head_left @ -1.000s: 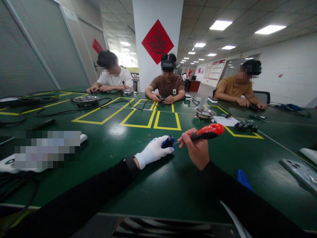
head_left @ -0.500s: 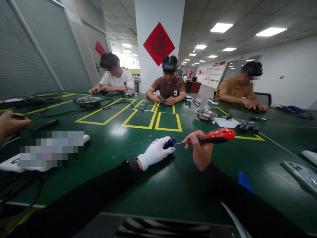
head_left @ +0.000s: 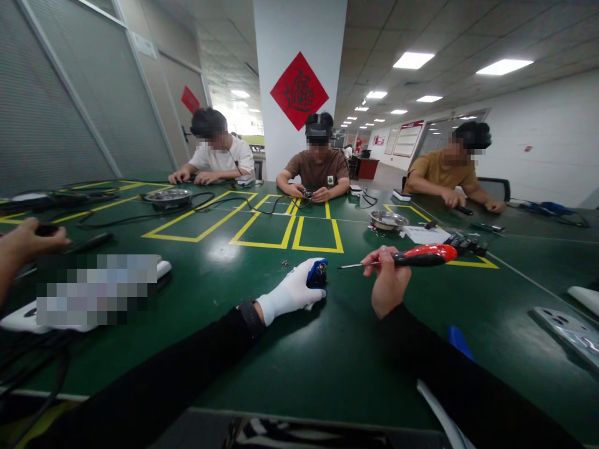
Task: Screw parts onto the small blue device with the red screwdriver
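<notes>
My left hand [head_left: 292, 288], in a white glove with blue fingertips, is closed around a small black part [head_left: 320, 275] with a metallic piece at its top; its exact kind is unclear. My bare right hand [head_left: 389, 285] grips a screwdriver [head_left: 423, 255] with a red and black handle, its fingers near the base of the shaft. The blade points left, and its tip is a short way right of the black part, not touching it. A few tiny metal pieces, perhaps screws [head_left: 284, 263], lie on the green table [head_left: 262, 362] beyond my left hand.
Metal bowls stand at the right [head_left: 388, 219] and far left [head_left: 168, 197]. Several black parts [head_left: 468, 243] lie beside a white paper [head_left: 425, 234]. A phone [head_left: 568, 333] rests at the right. Cables run across the left. Three people sit opposite; another person's hand [head_left: 35, 243] enters at left.
The screwdriver tip has moved right, away from the black part. My left hand has turned, so the part's end faces more toward me.
</notes>
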Motion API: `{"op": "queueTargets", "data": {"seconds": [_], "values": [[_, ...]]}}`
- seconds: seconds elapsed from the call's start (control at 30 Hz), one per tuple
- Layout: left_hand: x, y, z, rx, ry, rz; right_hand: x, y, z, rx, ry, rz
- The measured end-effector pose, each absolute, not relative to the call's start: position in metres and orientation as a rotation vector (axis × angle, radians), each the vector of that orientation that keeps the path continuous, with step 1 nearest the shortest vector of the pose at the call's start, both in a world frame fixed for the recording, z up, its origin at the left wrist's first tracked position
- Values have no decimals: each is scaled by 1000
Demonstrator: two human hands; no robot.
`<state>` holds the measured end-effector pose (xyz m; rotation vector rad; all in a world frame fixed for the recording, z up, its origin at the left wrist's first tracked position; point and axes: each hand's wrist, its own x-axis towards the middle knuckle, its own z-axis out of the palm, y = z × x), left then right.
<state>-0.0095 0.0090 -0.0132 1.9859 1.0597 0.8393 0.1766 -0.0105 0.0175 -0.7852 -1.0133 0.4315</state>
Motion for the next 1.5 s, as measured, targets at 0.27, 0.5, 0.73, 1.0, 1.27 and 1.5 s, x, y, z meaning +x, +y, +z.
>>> {"op": "queueTargets", "data": {"seconds": [0.27,0.5,0.73,1.0,1.27,1.5], "values": [[-5,6,-12,2105,1156,929,178,-1,9,-880,-1148,551],[-35,40,5,1661,1166,1475,174,0,-7,-1007,-1370,602],[-133,90,-8,1720,1720,1414,166,-5,-10,-1028,-1454,643],[-184,107,-14,1652,2046,1251,163,-5,-20,-1069,-1486,702],[-183,113,-15,1609,2032,1239,155,3,-20,-1048,-1600,706],[-190,115,-20,1607,1768,1341,151,6,-17,-990,-1711,726]]}}
